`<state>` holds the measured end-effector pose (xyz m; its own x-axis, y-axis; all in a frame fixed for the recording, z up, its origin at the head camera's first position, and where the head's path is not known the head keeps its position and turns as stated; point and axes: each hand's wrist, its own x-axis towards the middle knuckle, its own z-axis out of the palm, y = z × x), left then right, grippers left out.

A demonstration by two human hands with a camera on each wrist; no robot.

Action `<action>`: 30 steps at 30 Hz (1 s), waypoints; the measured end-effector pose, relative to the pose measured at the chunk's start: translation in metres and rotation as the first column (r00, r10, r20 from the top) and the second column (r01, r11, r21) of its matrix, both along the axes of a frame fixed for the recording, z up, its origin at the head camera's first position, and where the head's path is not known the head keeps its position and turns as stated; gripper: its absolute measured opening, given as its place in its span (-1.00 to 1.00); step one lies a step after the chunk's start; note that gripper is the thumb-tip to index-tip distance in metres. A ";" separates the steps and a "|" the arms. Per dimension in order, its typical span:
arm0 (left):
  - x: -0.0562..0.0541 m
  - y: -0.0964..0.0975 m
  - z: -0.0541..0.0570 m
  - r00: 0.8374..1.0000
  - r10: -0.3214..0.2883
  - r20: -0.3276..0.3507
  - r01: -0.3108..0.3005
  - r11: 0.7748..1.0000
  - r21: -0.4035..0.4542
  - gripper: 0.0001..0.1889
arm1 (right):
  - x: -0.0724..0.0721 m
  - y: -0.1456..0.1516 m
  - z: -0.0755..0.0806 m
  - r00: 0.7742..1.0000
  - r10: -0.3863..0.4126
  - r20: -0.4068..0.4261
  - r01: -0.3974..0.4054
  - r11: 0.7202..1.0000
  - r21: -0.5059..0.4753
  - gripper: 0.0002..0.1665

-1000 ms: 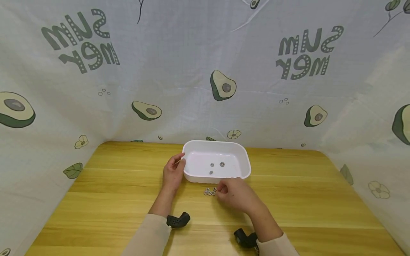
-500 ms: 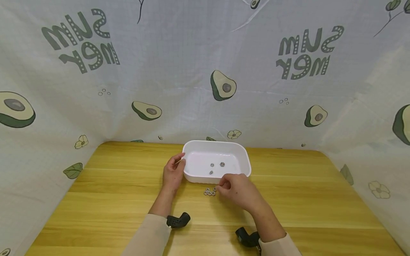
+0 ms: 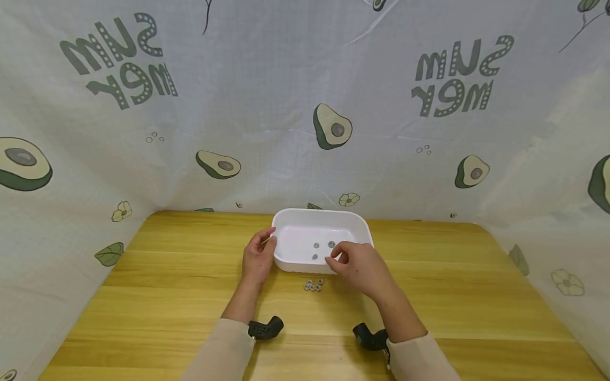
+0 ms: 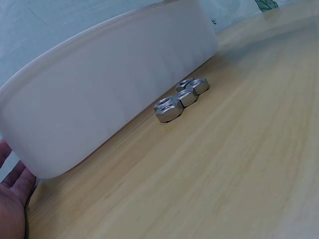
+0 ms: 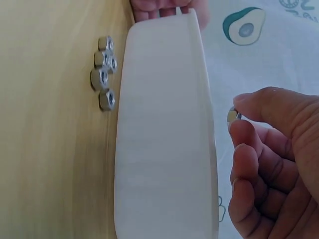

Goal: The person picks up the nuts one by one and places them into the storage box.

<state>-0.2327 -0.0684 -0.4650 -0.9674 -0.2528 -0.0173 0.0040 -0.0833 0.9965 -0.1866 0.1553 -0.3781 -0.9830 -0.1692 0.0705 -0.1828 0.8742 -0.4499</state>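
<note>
The left hand [image 3: 258, 258] rests against the left end of a white plastic tray [image 3: 305, 267], fingers touching its outer wall. In the left wrist view, fingers [image 4: 20, 181] of that hand meet the tray's lower corner. The right hand [image 3: 359, 267] is raised over the tray's near rim at the right. Between thumb and index finger it pinches a small metal hex nut [image 5: 233, 115], hidden by the fingers in the head view. Inside the tray lie a larger nut [image 3: 331, 244], a smaller nut [image 3: 316, 245] and another small nut [image 3: 315, 257].
Several hex nuts [image 3: 312, 287] sit in a small cluster on the wooden table [image 3: 190, 296], just in front of the tray. Behind the table hangs a white cloth [image 3: 267, 116] printed with avocados. Both wrists carry black cameras.
The right hand, pinching the nut, has risen from beside the cluster and moved forward over the tray's near rim. The left hand and the tray stay put.
</note>
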 end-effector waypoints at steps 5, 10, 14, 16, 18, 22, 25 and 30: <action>-0.001 0.000 -0.001 1.000 0.000 -0.020 0.000 1.000 0.005 -0.65 | -0.014 0.003 0.004 1.000 0.012 0.003 -0.012 1.000 0.026 -0.83; -0.002 0.000 -0.003 1.000 -0.003 -0.022 0.003 1.000 0.002 -0.65 | -0.028 0.003 0.006 0.999 0.045 0.000 -0.045 0.998 0.047 -0.82; -0.002 0.000 -0.003 1.000 -0.003 -0.021 0.003 1.000 -0.004 -0.65 | -0.041 0.001 0.005 0.998 0.057 0.015 -0.058 0.995 0.084 -0.81; -0.001 -0.001 -0.002 1.000 -0.003 -0.020 0.003 1.000 -0.004 -0.65 | -0.047 0.001 0.004 0.997 0.067 0.023 -0.069 0.992 0.106 -0.80; -0.001 -0.001 -0.002 1.000 -0.002 -0.019 0.002 1.000 0.001 -0.65 | -0.053 0.002 0.002 0.997 0.076 0.032 -0.080 0.989 0.123 -0.80; -0.001 0.000 -0.003 1.000 -0.003 -0.016 0.003 1.000 0.003 -0.65 | -0.058 0.004 -0.001 0.997 0.062 0.054 -0.069 0.988 0.136 -0.79; -0.002 0.000 -0.003 1.000 -0.004 -0.015 0.004 1.000 0.002 -0.65 | -0.058 0.004 -0.001 0.996 0.032 0.082 -0.042 0.991 0.125 -0.76; -0.003 -0.001 -0.003 1.000 -0.004 -0.006 0.004 1.000 0.000 -0.65 | -0.052 0.002 -0.002 0.995 0.016 0.096 -0.025 0.995 0.097 -0.72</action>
